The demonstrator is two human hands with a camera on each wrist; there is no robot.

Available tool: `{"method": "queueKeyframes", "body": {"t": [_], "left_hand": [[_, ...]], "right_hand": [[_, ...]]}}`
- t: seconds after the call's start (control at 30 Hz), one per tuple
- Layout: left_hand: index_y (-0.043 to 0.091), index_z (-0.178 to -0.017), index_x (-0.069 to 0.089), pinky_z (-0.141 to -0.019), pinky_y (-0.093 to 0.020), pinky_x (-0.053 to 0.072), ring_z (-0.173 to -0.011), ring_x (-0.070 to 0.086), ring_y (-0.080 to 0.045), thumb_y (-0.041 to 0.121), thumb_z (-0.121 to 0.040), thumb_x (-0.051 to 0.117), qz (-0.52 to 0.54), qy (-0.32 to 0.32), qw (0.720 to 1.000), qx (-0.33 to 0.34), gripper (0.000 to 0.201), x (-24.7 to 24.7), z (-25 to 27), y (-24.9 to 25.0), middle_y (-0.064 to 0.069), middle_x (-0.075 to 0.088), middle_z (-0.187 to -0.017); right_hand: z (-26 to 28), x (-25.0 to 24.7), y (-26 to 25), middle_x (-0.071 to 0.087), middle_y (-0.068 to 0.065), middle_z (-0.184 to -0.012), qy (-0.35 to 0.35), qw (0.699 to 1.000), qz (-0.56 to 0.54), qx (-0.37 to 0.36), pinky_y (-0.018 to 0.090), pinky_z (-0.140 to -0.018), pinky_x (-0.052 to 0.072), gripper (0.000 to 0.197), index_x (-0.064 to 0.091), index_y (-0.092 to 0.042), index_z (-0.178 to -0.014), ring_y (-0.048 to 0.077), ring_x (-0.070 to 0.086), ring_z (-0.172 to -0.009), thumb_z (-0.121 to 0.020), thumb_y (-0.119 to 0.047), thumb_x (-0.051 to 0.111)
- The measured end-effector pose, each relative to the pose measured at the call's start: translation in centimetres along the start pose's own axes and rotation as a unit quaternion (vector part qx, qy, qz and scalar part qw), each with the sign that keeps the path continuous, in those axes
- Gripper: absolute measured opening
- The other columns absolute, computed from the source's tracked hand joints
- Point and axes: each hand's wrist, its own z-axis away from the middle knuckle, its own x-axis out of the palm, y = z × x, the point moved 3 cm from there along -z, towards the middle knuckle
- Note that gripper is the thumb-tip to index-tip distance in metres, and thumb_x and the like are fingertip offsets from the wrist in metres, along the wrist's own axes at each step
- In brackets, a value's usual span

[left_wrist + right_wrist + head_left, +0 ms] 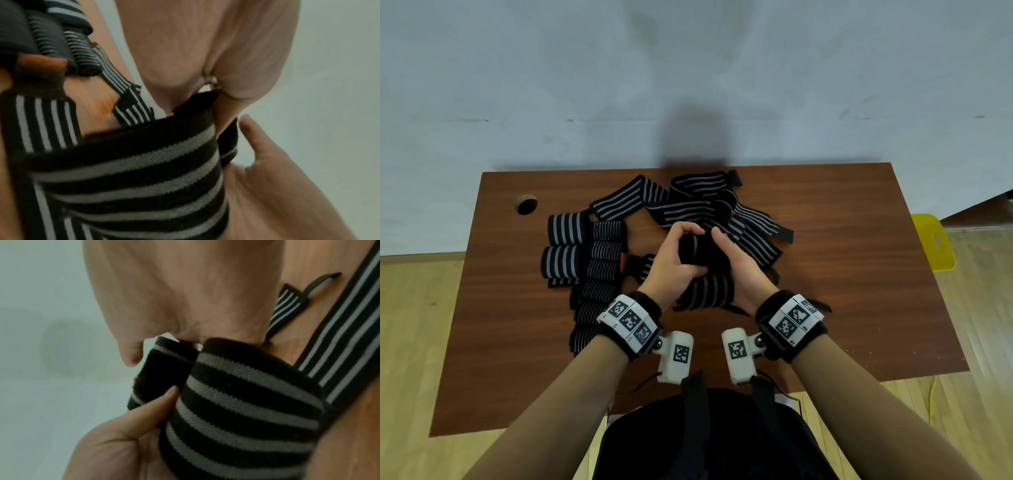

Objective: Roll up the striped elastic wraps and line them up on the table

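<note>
Both hands hold one black-and-grey striped wrap (697, 253) above the middle of the brown table (842, 274). My left hand (681, 255) grips its partly rolled end from the left, fingers curled over the top. From the right, my right hand (729, 257) clasps the same roll, and the loose tail (709, 291) hangs toward me. Up close, the striped wrap (133, 170) fills the left wrist view. In the right wrist view a thumb (156, 404) presses on the striped wrap (246, 394). Several rolled wraps (599, 270) lie in columns at the left.
A pile of unrolled striped wraps (698, 198) lies at the back centre. There is a round hole (526, 204) in the table's back left corner. A yellow chair (933, 241) stands beyond the right edge, and a dark bag (709, 435) sits at the near edge.
</note>
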Motion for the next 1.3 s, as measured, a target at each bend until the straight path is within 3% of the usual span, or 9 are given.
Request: {"method": "queueKeyframes", "body": {"t": [0.1,0.2,0.27,0.4,0.6,0.73,0.87,1.07,1.3], "left_hand": [[0.015,-0.121,0.043,-0.081,-0.029,0.058,-0.104,0.065,-0.016,-0.017,-0.080,0.053,0.085,-0.030,0.994,-0.062,0.053,0.3,0.1,-0.4,-0.009,0.058,-0.117],[0.021,-0.138,0.046,-0.099,-0.039,0.054,-0.122,0.062,-0.024,0.022,-0.088,0.060,0.148,0.000,0.983,-0.110,0.052,0.0,-0.3,-0.7,-0.007,0.058,-0.137],[0.023,-0.140,0.053,-0.097,-0.040,0.054,-0.119,0.066,-0.023,0.052,-0.101,0.052,0.118,0.031,0.980,-0.158,0.049,-0.3,-0.6,-0.6,-0.007,0.065,-0.135],[0.031,-0.128,0.070,-0.105,-0.043,0.049,-0.116,0.069,-0.019,0.088,-0.077,0.055,0.026,-0.015,0.975,-0.218,0.078,-1.6,-1.1,-1.0,0.004,0.075,-0.121],[0.031,-0.127,0.071,-0.104,-0.042,0.051,-0.116,0.069,-0.016,0.085,-0.071,0.066,-0.024,-0.036,0.969,-0.242,0.078,-2.2,-1.4,-1.2,0.006,0.075,-0.120],[0.025,-0.128,0.070,-0.093,-0.042,0.058,-0.110,0.072,-0.026,0.053,-0.086,0.075,0.015,-0.036,0.972,-0.234,0.051,-2.4,-1.2,-0.9,-0.003,0.076,-0.118],[0.026,-0.128,0.068,-0.087,-0.036,0.057,-0.111,0.071,-0.021,0.036,-0.092,0.074,0.020,0.004,0.986,-0.163,0.038,-2.3,-1.2,-0.8,0.000,0.075,-0.121],[0.019,-0.145,0.053,-0.102,-0.038,0.055,-0.117,0.068,-0.015,0.018,-0.089,0.080,0.006,0.048,0.988,-0.147,0.063,-3.1,-1.4,-1.9,0.000,0.067,-0.132],[0.036,-0.128,0.061,-0.092,-0.039,0.058,-0.115,0.068,-0.019,0.004,-0.095,0.067,0.030,-0.002,0.986,-0.166,0.047,-2.8,-1.2,-1.2,0.001,0.068,-0.127]], "right_hand": [[-0.3,-0.1,-0.2,0.069,0.017,-0.131,0.029,0.998,0.046,-0.009,0.057,-0.108,0.050,0.054,0.064,-0.017,-0.136,0.034,0.068,-0.119,-0.091,-0.044,0.074],[-0.2,-0.1,-0.6,0.069,0.018,-0.130,0.027,0.998,0.049,-0.035,0.051,-0.106,0.052,0.045,0.063,-0.014,-0.134,0.034,0.068,-0.119,-0.094,-0.033,0.072],[-0.2,-0.3,-0.7,0.070,0.016,-0.128,0.038,0.995,0.059,-0.068,0.052,-0.106,0.051,0.041,0.064,-0.013,-0.129,0.033,0.068,-0.118,-0.093,-0.029,0.073],[-0.4,-0.3,-1.1,0.071,0.010,-0.107,0.055,0.987,0.102,-0.108,0.047,-0.095,0.056,0.019,0.064,-0.016,-0.107,0.029,0.071,-0.104,-0.092,-0.022,0.075],[-0.6,-0.7,-0.8,0.069,0.022,-0.118,0.047,0.991,0.093,-0.086,0.049,-0.095,0.057,0.027,0.066,-0.013,-0.114,0.037,0.069,-0.110,-0.088,-0.012,0.076],[-0.4,-0.9,-0.6,0.068,0.021,-0.127,0.041,0.995,0.062,-0.067,0.047,-0.099,0.056,0.046,0.067,-0.016,-0.127,0.038,0.066,-0.119,-0.085,0.004,0.069],[-0.9,-1.1,-0.3,0.063,0.016,-0.137,0.067,0.996,0.019,-0.050,0.045,-0.101,0.054,0.072,0.049,-0.019,-0.149,0.033,0.064,-0.122,-0.084,0.004,0.072],[-0.2,-2.0,-0.7,0.071,0.009,-0.130,0.029,0.994,0.106,0.008,0.048,-0.107,0.050,0.045,0.063,-0.012,-0.137,0.028,0.066,-0.123,-0.099,-0.036,0.067],[-0.2,-2.3,-0.6,0.070,0.003,-0.130,0.047,0.990,0.127,-0.047,0.047,-0.088,0.060,0.046,0.059,-0.023,-0.138,0.026,0.071,-0.115,-0.095,-0.015,0.072]]}}
